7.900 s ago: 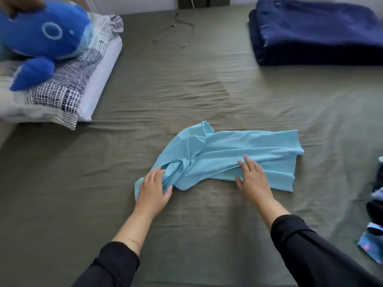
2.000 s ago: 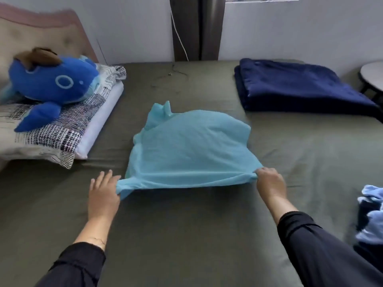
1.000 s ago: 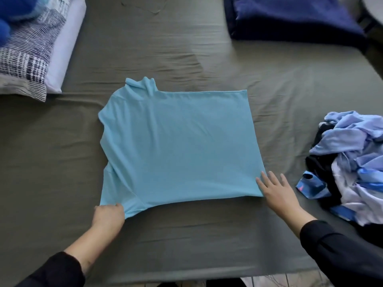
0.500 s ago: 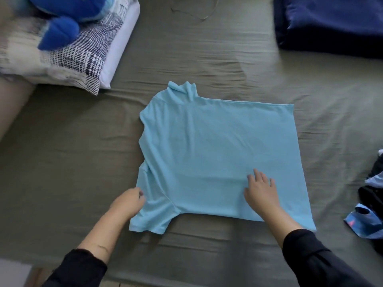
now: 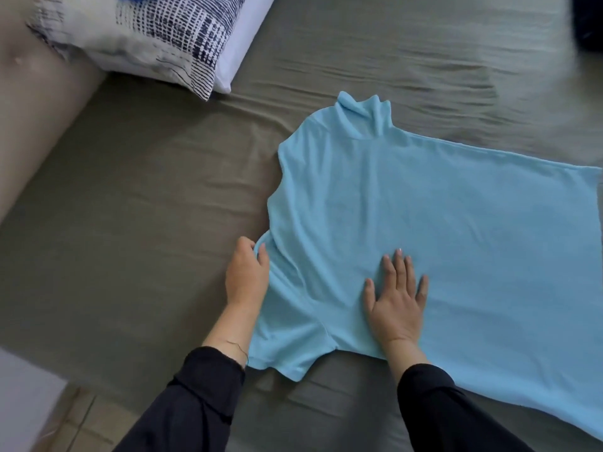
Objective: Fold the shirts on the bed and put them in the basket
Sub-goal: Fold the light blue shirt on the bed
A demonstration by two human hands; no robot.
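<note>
The right hand (image 5: 396,301) lies flat, fingers (image 5: 398,265) straight and spread, pressing the light blue shirt (image 5: 440,223). The left hand (image 5: 246,277) curls its fingers round the shirt's near sleeve edge, gripping it. The thin, smooth knit lies spread on the wrinkled olive bed sheet (image 5: 146,207), high collar towards a patterned pillow (image 5: 156,31).

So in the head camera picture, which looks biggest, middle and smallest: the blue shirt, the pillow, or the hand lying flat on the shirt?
1. Blue shirt
2. Pillow, though the picture cuts part of it off
3. Right hand
</note>
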